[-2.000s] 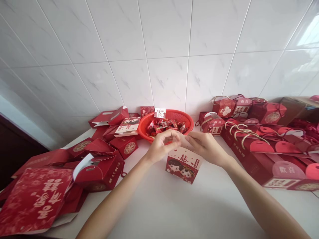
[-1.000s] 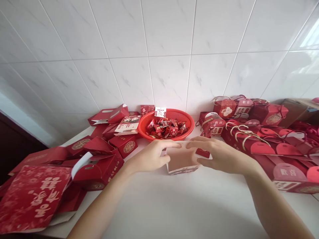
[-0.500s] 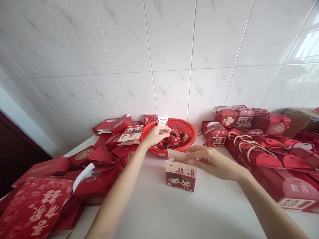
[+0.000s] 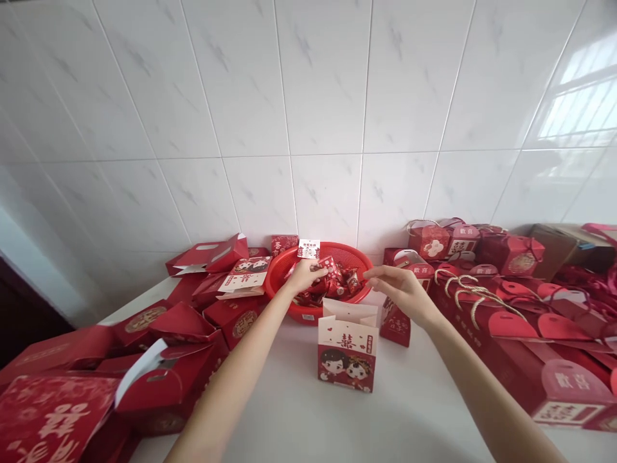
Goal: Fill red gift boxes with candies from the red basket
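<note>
My left hand (image 4: 304, 275) is over the red plastic basket (image 4: 284, 314), its fingers closed on a red-wrapped candy (image 4: 330, 264). More wrapped candies (image 4: 344, 283) lie in the basket beneath it. My right hand (image 4: 398, 287) hovers by the basket's right rim, fingers stretched out and apart from the thumb, with nothing visible in them. In front of the basket stands a small paper gift box (image 4: 346, 360) with two cartoon figures, upright and open at the top. Behind it to the right, under my right hand, is a dark red box (image 4: 396, 325).
Red folded boxes (image 4: 164, 379) are piled along the left side of the white table (image 4: 299, 411). Handled red gift boxes (image 4: 520, 360) stand in rows on the right, some with rope handles. A tiled wall (image 4: 322, 186) rises behind the basket, and a brown carton (image 4: 554, 247) sits at the far right.
My right hand has left the paper gift box's top edge and moved up toward the basket rim. My left hand has taken hold of a candy in the basket. The view has shifted slightly.
</note>
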The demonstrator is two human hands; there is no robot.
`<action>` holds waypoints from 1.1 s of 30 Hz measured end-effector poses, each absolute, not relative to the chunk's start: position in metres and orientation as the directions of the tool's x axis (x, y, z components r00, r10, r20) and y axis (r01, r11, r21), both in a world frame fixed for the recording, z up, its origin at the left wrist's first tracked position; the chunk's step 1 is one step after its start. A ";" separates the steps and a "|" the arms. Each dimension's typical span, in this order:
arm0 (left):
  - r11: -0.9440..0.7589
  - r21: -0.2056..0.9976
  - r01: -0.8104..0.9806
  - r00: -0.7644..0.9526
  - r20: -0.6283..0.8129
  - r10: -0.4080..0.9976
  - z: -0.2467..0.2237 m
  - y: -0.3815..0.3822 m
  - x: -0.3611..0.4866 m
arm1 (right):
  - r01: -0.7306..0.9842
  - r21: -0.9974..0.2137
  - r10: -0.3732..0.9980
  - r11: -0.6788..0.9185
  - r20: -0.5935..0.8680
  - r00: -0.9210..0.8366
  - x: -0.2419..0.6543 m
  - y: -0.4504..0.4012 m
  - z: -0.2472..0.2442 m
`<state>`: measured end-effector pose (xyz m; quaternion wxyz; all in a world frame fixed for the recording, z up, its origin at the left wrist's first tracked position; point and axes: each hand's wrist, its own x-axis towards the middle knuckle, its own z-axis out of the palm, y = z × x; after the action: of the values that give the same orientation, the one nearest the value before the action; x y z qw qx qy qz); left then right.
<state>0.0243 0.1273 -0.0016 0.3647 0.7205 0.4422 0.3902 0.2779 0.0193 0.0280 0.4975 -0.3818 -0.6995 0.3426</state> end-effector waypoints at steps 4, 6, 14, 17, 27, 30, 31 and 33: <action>-0.370 0.900 0.229 0.278 0.304 0.911 -0.002 0.127 0.024 | 0.074 -0.929 0.932 0.361 0.360 -0.032 0.251 0.052 0.015; -0.381 0.906 0.185 0.282 0.323 0.903 -0.001 0.126 0.025 | 0.057 -0.939 0.941 0.339 0.338 -0.030 0.236 0.066 0.012; -0.411 0.879 0.241 0.324 0.326 0.888 -0.005 0.124 0.027 | -0.116 -0.938 0.939 0.327 0.336 -0.073 0.205 0.096 -0.001; -0.425 0.841 0.335 0.304 0.331 0.893 -0.009 0.124 0.027 | -0.206 -0.931 0.953 0.301 0.300 0.038 0.206 0.102 -0.009; -0.703 0.370 0.607 0.656 0.266 0.706 0.012 0.118 0.061 | -0.469 -0.841 0.961 0.270 0.207 0.183 0.218 0.112 -0.009; -0.644 0.282 0.711 0.612 0.204 0.764 0.017 0.123 0.065 | -0.495 -0.826 0.962 0.270 0.205 0.182 0.221 0.112 -0.010; -0.629 0.284 0.724 0.594 0.207 0.777 0.018 0.125 0.065 | -0.501 -0.822 0.962 0.270 0.206 0.180 0.222 0.112 -0.010; -0.609 0.297 0.736 0.586 0.173 0.792 0.018 0.126 0.064 | -0.509 -0.818 0.963 0.267 0.208 0.171 0.222 0.113 -0.011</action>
<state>0.0642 0.1258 0.0175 0.0968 0.8852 0.4314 0.1451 0.2223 0.1128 -0.0111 0.7025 -0.3035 -0.3740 0.5239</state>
